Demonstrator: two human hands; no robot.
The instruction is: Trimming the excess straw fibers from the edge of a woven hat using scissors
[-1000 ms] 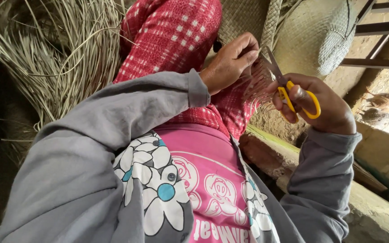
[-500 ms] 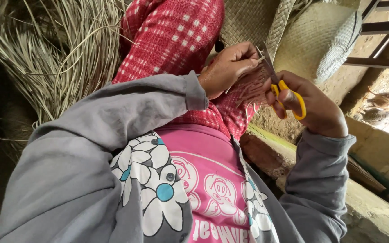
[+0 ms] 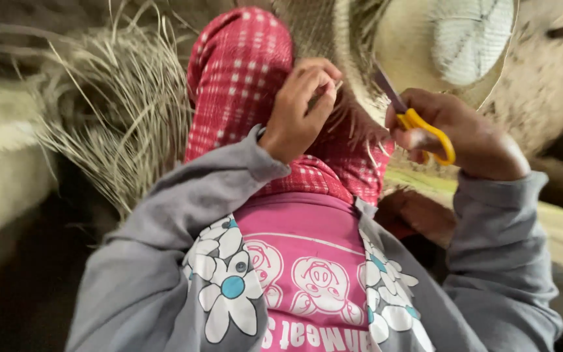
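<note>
Now raised closer, the left hand pinches the woven hat's fringe — right hand grips yellow-handled scissors, blades at the strands.

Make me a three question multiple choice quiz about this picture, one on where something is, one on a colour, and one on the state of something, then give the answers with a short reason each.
1. Where does the bundle of loose dry straw lie?
A. On the person's left side, beyond the grey sleeve
B. Under the scissors
C. On top of the pink shirt

2. What colour are the handles of the scissors?
A. Blue
B. Yellow
C. Black

3. What is the left hand doing?
A. Lying flat on the knee
B. Pinching the frayed edge of the woven straw piece with its fingers
C. Holding the scissors

Answers:
1 A, the straw fans out at the left of the view, away from both hands.
2 B, the loops around the right hand show bright yellow.
3 B, its fingertips close on the loose strands over the red checked cloth.
</note>
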